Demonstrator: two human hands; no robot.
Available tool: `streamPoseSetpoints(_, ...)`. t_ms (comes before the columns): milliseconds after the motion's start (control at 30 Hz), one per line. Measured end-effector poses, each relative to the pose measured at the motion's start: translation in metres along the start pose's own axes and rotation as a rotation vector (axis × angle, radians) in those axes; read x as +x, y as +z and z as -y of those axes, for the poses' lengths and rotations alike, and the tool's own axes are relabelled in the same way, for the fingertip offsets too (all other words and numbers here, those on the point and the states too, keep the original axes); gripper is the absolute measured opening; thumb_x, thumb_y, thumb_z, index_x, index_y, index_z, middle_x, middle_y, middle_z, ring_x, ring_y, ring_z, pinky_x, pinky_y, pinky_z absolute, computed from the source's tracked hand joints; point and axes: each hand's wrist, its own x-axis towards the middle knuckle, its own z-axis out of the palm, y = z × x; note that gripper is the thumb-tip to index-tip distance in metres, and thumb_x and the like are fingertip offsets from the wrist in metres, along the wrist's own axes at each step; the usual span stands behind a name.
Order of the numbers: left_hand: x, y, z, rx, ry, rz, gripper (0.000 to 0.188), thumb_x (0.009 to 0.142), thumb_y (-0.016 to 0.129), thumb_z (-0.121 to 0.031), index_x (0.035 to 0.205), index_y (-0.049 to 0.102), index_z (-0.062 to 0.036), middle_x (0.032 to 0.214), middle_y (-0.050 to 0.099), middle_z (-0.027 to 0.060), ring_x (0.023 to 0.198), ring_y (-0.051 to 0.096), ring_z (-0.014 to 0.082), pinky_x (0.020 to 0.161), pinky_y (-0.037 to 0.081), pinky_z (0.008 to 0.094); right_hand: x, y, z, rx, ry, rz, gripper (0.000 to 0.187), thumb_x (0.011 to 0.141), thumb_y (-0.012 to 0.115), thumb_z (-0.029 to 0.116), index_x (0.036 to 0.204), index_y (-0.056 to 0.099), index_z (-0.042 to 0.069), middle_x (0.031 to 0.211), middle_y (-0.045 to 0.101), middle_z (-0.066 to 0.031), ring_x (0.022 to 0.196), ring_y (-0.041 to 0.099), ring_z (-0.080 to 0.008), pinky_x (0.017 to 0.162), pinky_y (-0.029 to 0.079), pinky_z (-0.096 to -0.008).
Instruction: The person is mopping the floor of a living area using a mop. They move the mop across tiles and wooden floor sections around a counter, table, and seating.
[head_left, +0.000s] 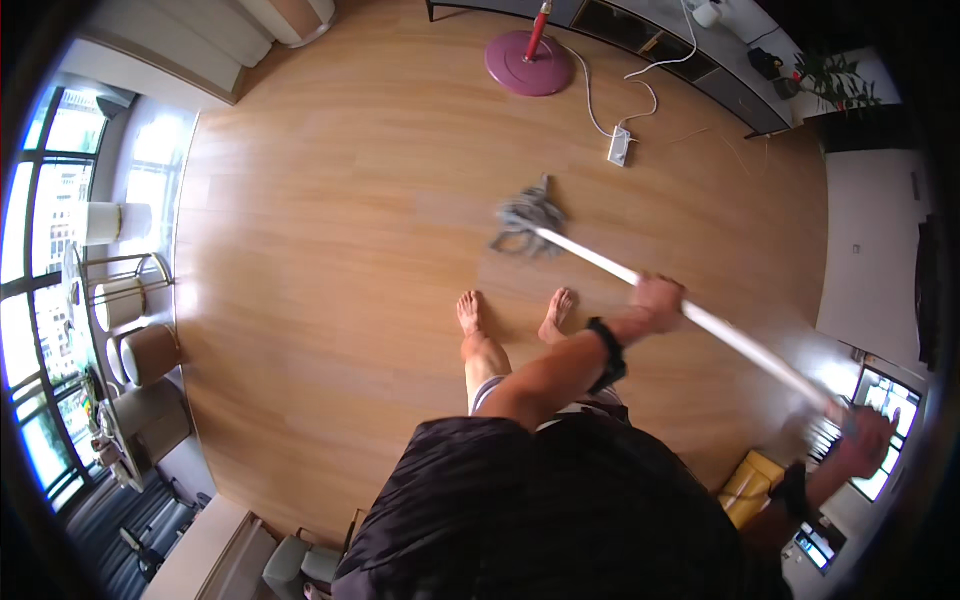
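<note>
I am gripping the mop handle [600,262] with my left hand [658,303] closed midway and my right hand [862,440] closed at its top; the mop head [528,222] is lying ahead-left of my feet [512,312] on the floor [330,250].

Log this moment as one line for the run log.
left hand: grips mop handle mid-shaft | right hand: grips its upper end | mop head: on wooden floor, ahead of bare feet

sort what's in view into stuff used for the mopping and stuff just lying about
In use:
mop head on the floor
mop handle
left hand, mid-handle
right hand, at the handle's top end

Lying about:
power strip
white cable
round red stand base
stools by the window
potted plant
</note>
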Motion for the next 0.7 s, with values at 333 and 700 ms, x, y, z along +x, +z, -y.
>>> streamPoseSetpoints(333,-0.247,-0.038,0.367,0.001,-0.486,-0.986,0.008,0.065,0.064,-0.002,0.072,0.063,-0.0062,0.076,0.060,0.0154,0.082,0.056,0.0362,0.072,0.045,0.0443,0.049,0.447,0.147,1.307,0.474,0.406,0.014,0.090,0.046,0.017,0.081,0.050,0.006,0.061,0.045,-0.0049,0.057,0.045,-0.0176,0.070,0.044,-0.0380)
streamPoseSetpoints(700,-0.187,0.020,0.306,0.101,-0.570,-0.922,0.007,0.076,0.061,-0.010,0.080,0.066,-0.0092,0.084,0.063,0.0167,0.082,0.061,0.0356,0.072,0.048,0.0434,0.007,0.385,0.052,1.240,0.582,0.421,0.014,0.093,0.042,0.006,0.082,0.050,0.003,0.066,0.049,-0.0059,0.065,0.051,-0.0181,0.088,0.045,-0.0448)
